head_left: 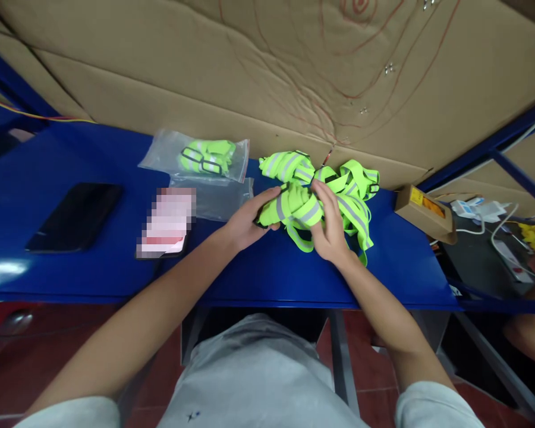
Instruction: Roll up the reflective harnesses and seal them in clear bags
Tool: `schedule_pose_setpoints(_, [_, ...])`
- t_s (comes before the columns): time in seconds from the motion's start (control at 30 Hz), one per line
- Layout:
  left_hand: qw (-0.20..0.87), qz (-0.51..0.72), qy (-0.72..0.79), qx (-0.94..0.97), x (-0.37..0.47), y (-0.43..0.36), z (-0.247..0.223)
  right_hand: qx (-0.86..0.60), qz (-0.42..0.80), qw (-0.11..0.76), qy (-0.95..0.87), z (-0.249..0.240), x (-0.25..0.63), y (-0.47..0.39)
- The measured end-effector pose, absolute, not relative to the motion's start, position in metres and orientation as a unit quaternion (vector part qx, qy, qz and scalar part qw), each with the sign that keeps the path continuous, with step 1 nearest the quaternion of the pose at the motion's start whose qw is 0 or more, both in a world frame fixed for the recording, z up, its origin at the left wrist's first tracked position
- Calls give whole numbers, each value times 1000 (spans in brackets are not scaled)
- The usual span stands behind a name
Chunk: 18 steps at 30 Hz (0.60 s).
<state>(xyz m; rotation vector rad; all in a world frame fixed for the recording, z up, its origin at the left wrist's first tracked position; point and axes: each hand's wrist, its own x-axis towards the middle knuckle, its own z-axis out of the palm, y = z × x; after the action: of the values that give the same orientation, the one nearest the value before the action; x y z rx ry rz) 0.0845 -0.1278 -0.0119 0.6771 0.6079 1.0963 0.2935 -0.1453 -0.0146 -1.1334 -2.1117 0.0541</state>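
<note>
Both hands hold a folded bundle of neon-yellow reflective strap (pixel 289 205) with grey stripes, just above the blue table. My left hand (pixel 249 223) is closed round its left end, where a black buckle shows. My right hand (pixel 330 229) grips the right side, thumb and fingers pressed against the folds. A loop of strap hangs under the bundle. Right behind it lie a second folded reflective strap (pixel 285 165) and a loose heap of the same strap (pixel 359 205), partly hidden by my right hand.
On the blue table (pixel 223 267), a clear zip bag (pixel 160 151) holds a folded strap; another clear bag (pixel 209 199) lies below it. Two phones, one dark (pixel 75 217) and one lit (pixel 167 217), lie left. A small cardboard box (pixel 423 214) stands right. Cardboard (pixel 182 71) walls the back.
</note>
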Motion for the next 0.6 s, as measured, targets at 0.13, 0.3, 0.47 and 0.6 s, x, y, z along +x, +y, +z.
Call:
schedule_pose_setpoints(0.13, [755,498,266,333,85,-131,-10,-383,131,438,-803,-5,305,-145])
schedule_pose_setpoints(0.3, [733,502,333,315,91,-127,-18,-375,159,446,-797,-4,308,-135])
schedule_pose_setpoints(0.47, [687,456,404,397,79,-153,-2,-320,135,372,-861,-14,298,-134])
schedule_pose_setpoints(0.6, [474,472,483,565,26,-205,6,-320,149,414,-839,-22,297,-134])
